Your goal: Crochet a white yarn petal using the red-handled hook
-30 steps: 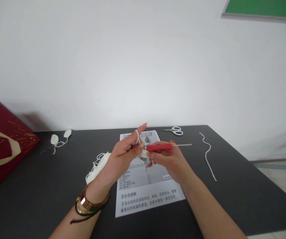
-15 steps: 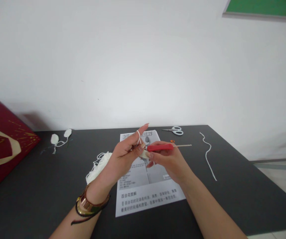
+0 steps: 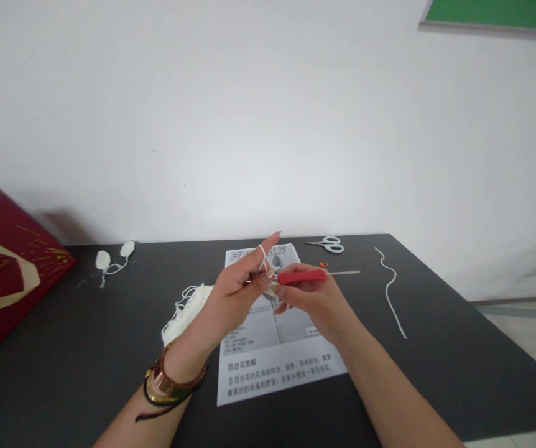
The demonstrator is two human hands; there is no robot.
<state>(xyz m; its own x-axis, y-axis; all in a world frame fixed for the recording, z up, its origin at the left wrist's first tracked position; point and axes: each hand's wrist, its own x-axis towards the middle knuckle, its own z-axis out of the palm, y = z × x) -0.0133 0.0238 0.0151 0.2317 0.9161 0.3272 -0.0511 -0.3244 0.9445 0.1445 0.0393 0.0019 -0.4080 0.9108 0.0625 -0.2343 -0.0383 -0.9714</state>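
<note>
My right hand (image 3: 313,295) is closed on the red handle of a crochet hook (image 3: 302,275), whose far metal end sticks out to the right. Between thumb and fingers, my left hand (image 3: 240,286) pinches a small cream-white crochet piece (image 3: 272,290), mostly hidden by both hands. White yarn (image 3: 263,255) loops round the raised left index finger. The hook's working tip lies at the piece, too small to make out clearly. Behind my left wrist sits a bundle of white yarn (image 3: 188,311). Under both hands lies a printed pattern sheet (image 3: 277,373).
Scissors (image 3: 331,244) and an orange stitch marker (image 3: 323,264) lie beyond my right hand. A loose white yarn strand (image 3: 392,289) is on the right. Two small white crocheted pieces (image 3: 103,260) lie at the back left, near a red bag (image 3: 11,267). A wall borders the black table (image 3: 426,373).
The crochet hook and both hands have shifted very slightly to the right, with a small change at the fingertips. The yarn still runs over my left index finger.
</note>
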